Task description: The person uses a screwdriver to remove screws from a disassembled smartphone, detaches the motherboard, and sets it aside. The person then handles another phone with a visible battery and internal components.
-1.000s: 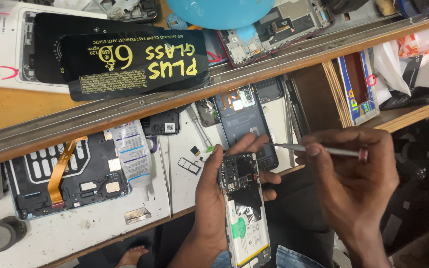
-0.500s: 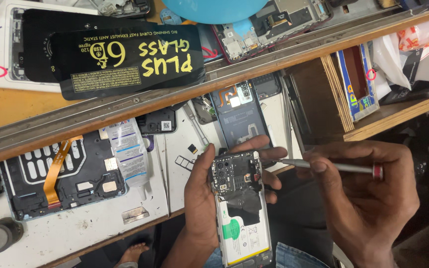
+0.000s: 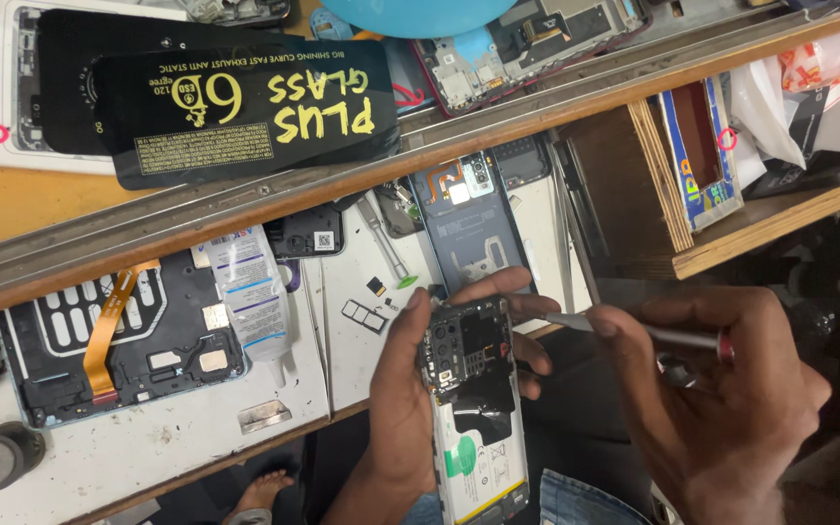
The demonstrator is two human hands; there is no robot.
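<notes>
My left hand (image 3: 402, 389) grips an opened phone (image 3: 473, 408) with its back cover off, so the black board at its top and the white battery below are bare. Fingers wrap round the phone's top end. My right hand (image 3: 721, 399) holds a thin metal screwdriver (image 3: 634, 332) with a red ring at its end. Its tip touches the phone's upper right edge, next to my left fingertips.
On the white work surface (image 3: 148, 447) lie a black phone frame with an orange flex cable (image 3: 119, 335), a small glue tube (image 3: 250, 292) and a dark blue phone back (image 3: 473, 228). A black glass-protector pack (image 3: 245, 112) rests on the wooden shelf above. Bare foot below.
The phone sits slightly lower and more central in view. My right hand has drawn closer, bringing the screwdriver tip from above the phone onto its upper right edge.
</notes>
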